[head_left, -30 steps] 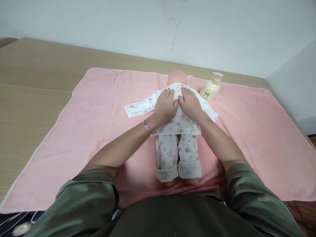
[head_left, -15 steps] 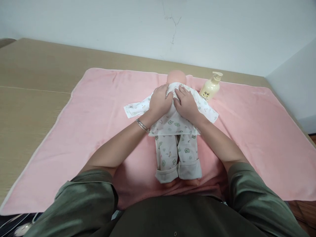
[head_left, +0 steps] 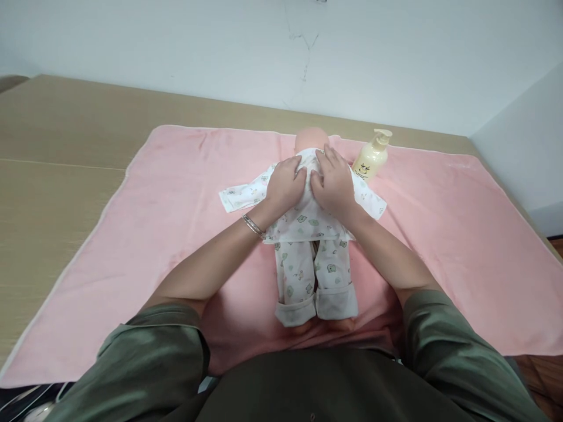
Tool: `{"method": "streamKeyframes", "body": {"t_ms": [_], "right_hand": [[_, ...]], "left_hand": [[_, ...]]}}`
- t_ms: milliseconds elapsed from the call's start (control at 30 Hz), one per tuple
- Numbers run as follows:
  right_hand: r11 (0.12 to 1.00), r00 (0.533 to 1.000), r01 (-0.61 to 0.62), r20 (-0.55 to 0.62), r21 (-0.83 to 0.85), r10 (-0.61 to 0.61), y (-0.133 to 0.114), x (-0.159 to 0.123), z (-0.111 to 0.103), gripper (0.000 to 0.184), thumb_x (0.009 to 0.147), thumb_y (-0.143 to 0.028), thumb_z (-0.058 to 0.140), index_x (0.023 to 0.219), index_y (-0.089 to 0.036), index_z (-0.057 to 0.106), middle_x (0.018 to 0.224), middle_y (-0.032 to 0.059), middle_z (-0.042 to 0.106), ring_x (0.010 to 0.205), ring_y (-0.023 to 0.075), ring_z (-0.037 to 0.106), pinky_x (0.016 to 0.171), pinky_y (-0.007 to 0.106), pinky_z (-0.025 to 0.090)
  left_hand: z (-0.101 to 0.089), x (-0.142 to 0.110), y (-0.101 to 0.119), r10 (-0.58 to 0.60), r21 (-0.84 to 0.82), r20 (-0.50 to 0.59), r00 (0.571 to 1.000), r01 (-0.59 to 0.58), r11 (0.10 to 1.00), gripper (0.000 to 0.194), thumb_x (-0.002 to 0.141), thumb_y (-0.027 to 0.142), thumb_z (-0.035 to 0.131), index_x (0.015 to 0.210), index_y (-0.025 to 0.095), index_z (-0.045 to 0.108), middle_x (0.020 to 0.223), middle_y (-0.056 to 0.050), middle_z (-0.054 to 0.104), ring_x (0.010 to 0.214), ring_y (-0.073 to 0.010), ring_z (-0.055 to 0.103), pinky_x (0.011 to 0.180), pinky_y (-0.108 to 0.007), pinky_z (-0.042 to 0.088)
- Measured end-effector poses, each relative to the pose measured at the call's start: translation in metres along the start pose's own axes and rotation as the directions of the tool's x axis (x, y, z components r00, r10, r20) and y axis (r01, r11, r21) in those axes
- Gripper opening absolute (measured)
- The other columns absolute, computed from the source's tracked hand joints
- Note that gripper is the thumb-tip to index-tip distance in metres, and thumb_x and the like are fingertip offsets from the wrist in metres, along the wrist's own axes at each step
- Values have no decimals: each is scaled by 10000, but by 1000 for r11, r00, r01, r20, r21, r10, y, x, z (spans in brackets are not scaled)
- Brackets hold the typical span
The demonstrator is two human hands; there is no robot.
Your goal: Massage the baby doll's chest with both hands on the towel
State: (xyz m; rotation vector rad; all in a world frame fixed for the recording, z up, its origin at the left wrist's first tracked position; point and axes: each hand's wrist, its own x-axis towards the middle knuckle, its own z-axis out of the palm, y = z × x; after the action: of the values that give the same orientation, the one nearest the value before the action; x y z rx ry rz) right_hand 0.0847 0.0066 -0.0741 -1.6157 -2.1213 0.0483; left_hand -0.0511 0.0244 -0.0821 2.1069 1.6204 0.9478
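Observation:
A baby doll [head_left: 311, 139] lies on a pink blanket [head_left: 176, 193], its bald head away from me and its feet near my body. It wears a white printed shirt [head_left: 303, 225] and matching trousers [head_left: 299, 272] with cuffs turned up. My left hand [head_left: 285, 184] rests flat on the left side of the upper shirt, a silver bangle on its wrist. On the right side lies my right hand [head_left: 335, 181], fingers stretched toward the doll's head. Both hands are open, thumbs facing each other with a small gap. The shirt's sleeves spread out sideways.
A pale yellow pump bottle [head_left: 372, 157] stands on the blanket, right of the doll's head. The blanket covers much of a wooden table [head_left: 65, 123], which meets a white wall [head_left: 197, 53] behind. Dark items and cables [head_left: 35, 404] show at the lower left.
My right hand has shifted slightly up and its fingers now point more toward the doll's head. My left hand stays in nearly the same place. The view has tilted a little.

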Motion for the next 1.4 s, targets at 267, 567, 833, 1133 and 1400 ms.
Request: {"method": "streamKeyframes", "body": {"t_ms": [267,567,833,1133,1400], "right_hand": [[994,998,20,64,-110,-13,2,4,2,484,928,-279,379,1355,-123,545,1473,161,531,1271,363,501,1043,548,422],[985,989,147,49,-95,-143,9,12,4,384,923,-268,378,1166,-99,624,1243,160,659,1108,287,578,973,439,474],[949,949,316,-14,10,-316,22,19,4,298,943,-205,364,993,-154,653,1064,83,714,1025,191,606,954,357,483],[995,999,17,30,-95,-14,13,15,-69,346,920,-163,354,931,-157,700,921,83,714,937,220,668,767,309,531],[978,963,-184,-219,-95,160,52,27,-72,510,975,-202,268,1379,35,470,1478,242,495,1440,320,389,1195,515,291]], "left_hand": [[-3,6,-2,16,33,10,1000,-17,999,476,918,283,373,1276,83,616,1345,-156,647,1254,-283,598,1125,-444,440],[-2,55,60,-85,-503,-50,995,48,863,367,910,262,403,1128,168,683,1281,-70,704,1230,-195,634,1087,-371,487],[3,87,107,-116,-879,142,983,180,441,336,897,438,456,972,216,698,1121,-90,756,1209,-272,643,1042,-433,504],[-13,99,106,-183,-918,262,948,303,255,424,934,464,357,1120,226,654,1191,-102,710,1304,-262,570,1126,-437,429],[10,86,123,-52,-783,609,791,591,-194,611,961,502,296,1445,146,403,1382,-189,575,1318,-316,559,1084,-466,468]]}}
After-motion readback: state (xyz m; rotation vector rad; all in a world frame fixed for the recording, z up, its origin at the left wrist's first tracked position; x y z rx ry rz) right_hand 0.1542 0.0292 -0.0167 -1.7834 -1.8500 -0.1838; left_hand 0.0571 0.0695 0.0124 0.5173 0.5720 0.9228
